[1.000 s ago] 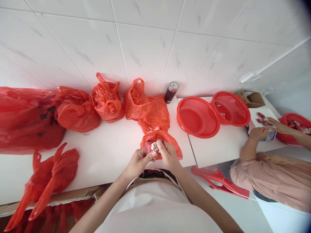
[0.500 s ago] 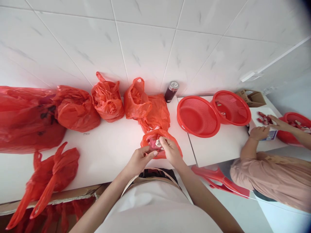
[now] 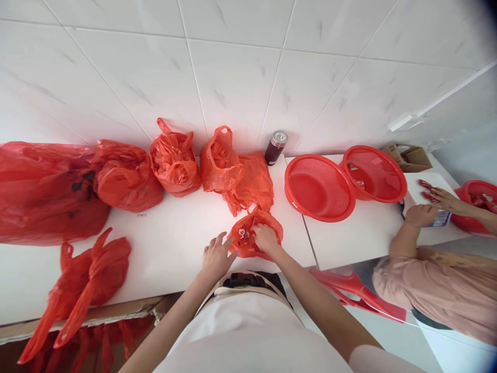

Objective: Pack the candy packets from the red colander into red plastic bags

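Right in front of me on the white table lies an opened red plastic bag (image 3: 276, 228) with small red printed packets (image 3: 244, 234) in it. My right hand (image 3: 267, 239) reaches into this bag from the right. Its fingers are curled down among the packets, and the fingertips and whatever they hold are hidden. My left hand (image 3: 217, 257) is beside the bag's left rim, fingers spread and nothing in them, the thumb close to the rim.
Filled red bags (image 3: 176, 166) line the wall to the left; knotted ones (image 3: 111, 264) lie nearer. A dark flask (image 3: 275, 147) stands behind. Two red baskets (image 3: 320, 213) are at right, then a co-worker's hands (image 3: 421, 215) over a scale (image 3: 438, 220). A red stool (image 3: 349, 290) stands below.
The red packet that both hands held above the bag is no longer between them. My right hand has gone down into the bag; my left has moved left and spread its fingers.
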`<state>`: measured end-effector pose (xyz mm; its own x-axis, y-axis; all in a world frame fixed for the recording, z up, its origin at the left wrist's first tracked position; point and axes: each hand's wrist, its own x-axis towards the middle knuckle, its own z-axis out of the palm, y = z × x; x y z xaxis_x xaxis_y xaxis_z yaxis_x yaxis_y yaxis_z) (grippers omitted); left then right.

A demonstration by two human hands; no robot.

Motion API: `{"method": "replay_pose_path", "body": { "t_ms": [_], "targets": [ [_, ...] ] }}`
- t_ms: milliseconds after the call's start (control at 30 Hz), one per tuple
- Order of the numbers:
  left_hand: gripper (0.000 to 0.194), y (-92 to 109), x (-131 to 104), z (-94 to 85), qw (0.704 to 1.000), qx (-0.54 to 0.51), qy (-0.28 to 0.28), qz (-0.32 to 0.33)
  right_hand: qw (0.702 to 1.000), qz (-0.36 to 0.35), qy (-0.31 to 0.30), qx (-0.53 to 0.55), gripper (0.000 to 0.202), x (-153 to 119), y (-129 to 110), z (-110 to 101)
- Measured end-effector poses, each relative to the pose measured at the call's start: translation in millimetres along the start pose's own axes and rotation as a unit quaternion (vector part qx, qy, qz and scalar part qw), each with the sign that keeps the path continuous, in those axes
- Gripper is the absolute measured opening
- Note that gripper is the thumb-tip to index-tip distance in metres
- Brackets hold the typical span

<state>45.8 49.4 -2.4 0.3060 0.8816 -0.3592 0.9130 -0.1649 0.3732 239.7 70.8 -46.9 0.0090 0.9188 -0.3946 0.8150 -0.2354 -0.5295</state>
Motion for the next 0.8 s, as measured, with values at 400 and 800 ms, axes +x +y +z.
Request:
{"method": "replay_pose_path", "body": {
  "t_ms": [400, 800],
  "targets": [
    [0.044, -3.6, 4.2, -2.4, 0.996, -0.074, 0.041, -0.003, 0.996, 0.041, -0.018, 0.081, 0.011, 9.0, 8.5, -6.3],
    [0.039, 26.3, -1.9, -55.9, 0.884, -0.461, -0.024, 0.075, 0.892, -0.021, -0.027, 0.45, 0.031, -62.9, -55.6, -73.4]
  ]
}}
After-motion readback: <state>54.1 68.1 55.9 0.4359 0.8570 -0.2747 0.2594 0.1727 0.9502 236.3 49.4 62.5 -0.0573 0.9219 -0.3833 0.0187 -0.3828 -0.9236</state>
